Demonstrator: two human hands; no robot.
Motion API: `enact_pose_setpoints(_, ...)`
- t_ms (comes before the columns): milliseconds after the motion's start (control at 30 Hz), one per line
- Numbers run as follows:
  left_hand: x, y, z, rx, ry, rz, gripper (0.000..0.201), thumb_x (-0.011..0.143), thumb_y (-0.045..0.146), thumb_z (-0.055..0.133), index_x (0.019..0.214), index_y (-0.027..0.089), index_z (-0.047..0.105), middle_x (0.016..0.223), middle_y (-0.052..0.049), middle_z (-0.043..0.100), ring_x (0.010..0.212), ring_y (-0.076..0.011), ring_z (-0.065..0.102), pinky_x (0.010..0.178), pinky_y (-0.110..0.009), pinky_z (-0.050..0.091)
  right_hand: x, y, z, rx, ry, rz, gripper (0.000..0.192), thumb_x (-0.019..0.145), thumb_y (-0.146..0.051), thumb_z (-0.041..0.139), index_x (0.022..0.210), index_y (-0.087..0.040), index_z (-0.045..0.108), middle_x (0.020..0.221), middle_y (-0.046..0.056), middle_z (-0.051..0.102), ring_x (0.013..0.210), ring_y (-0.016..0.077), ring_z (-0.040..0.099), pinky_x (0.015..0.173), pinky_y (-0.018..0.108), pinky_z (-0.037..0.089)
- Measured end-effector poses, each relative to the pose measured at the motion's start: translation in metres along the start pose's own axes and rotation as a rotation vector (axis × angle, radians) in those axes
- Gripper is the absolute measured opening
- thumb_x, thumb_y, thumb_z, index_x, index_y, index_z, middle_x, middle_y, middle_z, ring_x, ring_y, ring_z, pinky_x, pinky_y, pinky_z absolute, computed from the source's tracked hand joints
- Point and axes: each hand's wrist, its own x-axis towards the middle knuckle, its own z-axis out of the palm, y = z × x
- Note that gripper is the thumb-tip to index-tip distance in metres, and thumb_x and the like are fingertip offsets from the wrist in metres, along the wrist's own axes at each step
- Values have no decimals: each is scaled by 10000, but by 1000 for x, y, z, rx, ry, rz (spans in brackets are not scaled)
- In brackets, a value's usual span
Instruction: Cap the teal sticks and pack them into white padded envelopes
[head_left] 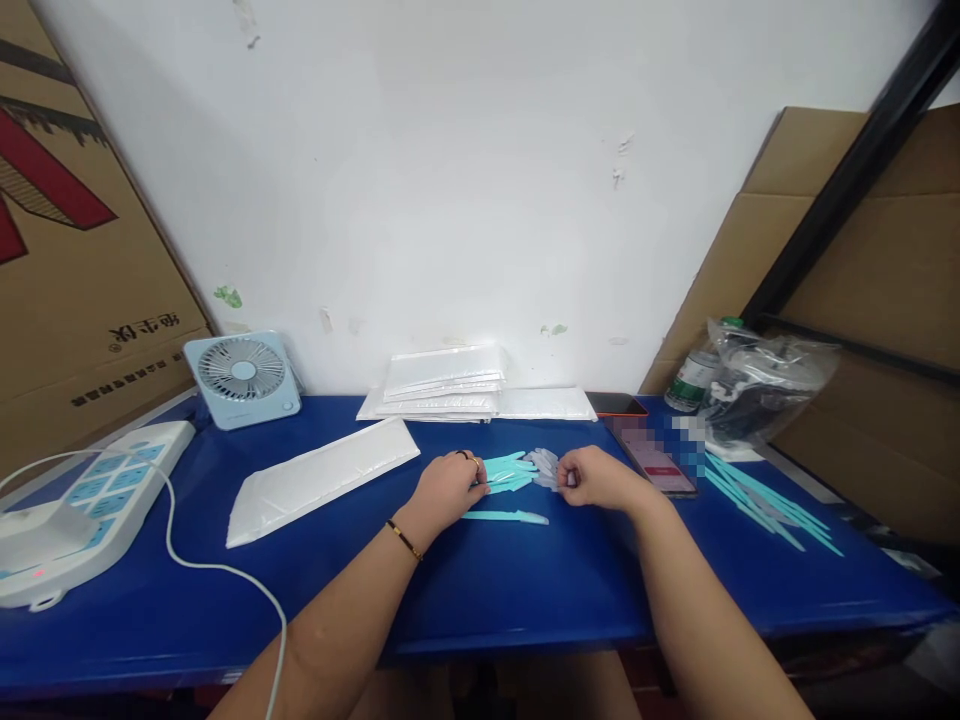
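Bundle of teal-and-gray sticks (507, 473): lay lengthwise from left hand (452, 484) to right hand (589, 475); was grasped at teal end by left, pinched at gray end by right. Saw loose teal stick (506, 517) just nearside, nearer left hand.

One head-worn view looks forward and down from near the front edge of the table (562, 590), past the left hand (450, 483) and right hand (595, 477), to the wall (450, 200).

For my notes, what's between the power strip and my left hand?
In the head view, a white cable and white envelope lie between the power strip and left hand.
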Motion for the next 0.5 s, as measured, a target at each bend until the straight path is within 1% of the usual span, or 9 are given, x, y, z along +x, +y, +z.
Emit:
enact_pose_setpoints(100, 1, -1, 0, 15, 1, -4, 134, 815, 259, 530, 764, 190, 632, 820, -46, 625, 774, -190, 569, 679, -287, 378, 0, -6, -1, 49, 20, -26, 103, 610, -131, 551, 639, -179, 638, 619, -1, 627, 553, 131, 541, 513, 222, 370)
enact_pose_setpoints(200, 0, 0, -4, -16, 42, 7, 159, 834, 283, 512, 790, 187, 630, 827, -44, 626, 761, -176, 568, 664, -276, 372, 1, -11, -2, 230, 23, -40, 93, 692, -184, 520, 714, -176, 610, 614, -9, 599, 559, 126, 547, 526, 218, 384)
enact_pose_setpoints(300, -2, 0, -9, -58, 48, 6, 184, 847, 306, 493, 809, 192, 633, 831, -37, 627, 748, -165, 565, 639, -265, 366, 2, -14, 0, 354, 58, -57, 94, 732, -221, 519, 768, -172, 591, 617, -16, 573, 555, 117, 538, 518, 210, 377)
enact_pose_setpoints(367, -2, 0, -11, -76, 38, -1, 193, 849, 314, 489, 811, 192, 634, 828, -36, 627, 743, -163, 563, 634, -261, 366, 3, -16, 2, 368, 84, -75, 115, 742, -240, 530, 795, -169, 603, 622, -17, 557, 552, 108, 509, 509, 205, 359)
enact_pose_setpoints(500, -3, 1, -12, -93, 37, 2, 202, 851, 316, 487, 785, 185, 627, 825, -42, 622, 744, -166, 562, 639, -260, 368, 4, -18, 5, 336, 93, -110, 129, 755, -260, 538, 802, -172, 620, 617, -22, 523, 549, 98, 451, 507, 207, 333)
